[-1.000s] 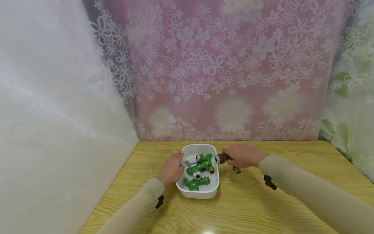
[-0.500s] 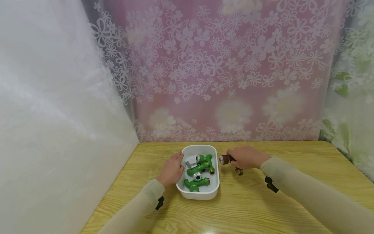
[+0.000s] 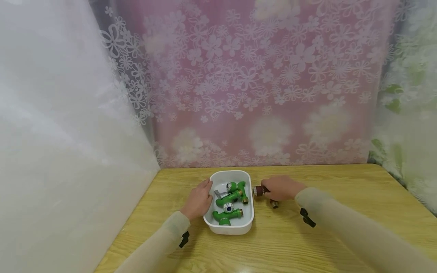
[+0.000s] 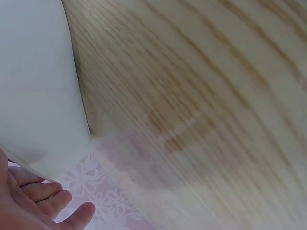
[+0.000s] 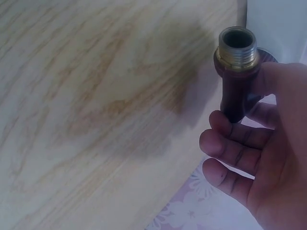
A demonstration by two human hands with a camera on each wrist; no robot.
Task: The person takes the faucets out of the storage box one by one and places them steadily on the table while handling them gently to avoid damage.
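Fingers (image 3: 205,185) of the person's left hand (image 3: 197,201) are lying fairly straight along the left rim of a white tub (image 3: 230,229), touching it and, as far as I am making out, not wrapping round it. Just right of that hand, inside the tub, three green taps (image 3: 225,200) are lying close together; in my judgement that part is looking done. Farther right, beyond the tub's other wall, the right hand (image 3: 282,188) is gripping a brown tap (image 3: 261,191), thumb and curled fingers wrapping round its body. Its chrome knob (image 3: 255,191) is pointing left out of the grip, just beside the tub, and its threaded brass end (image 5: 238,50) is showing on the grip's near side. Whether the tap is touching the wooden table (image 3: 290,239) below, I cannot tell; being outside the tub, it is looking like the piece left unsettled.
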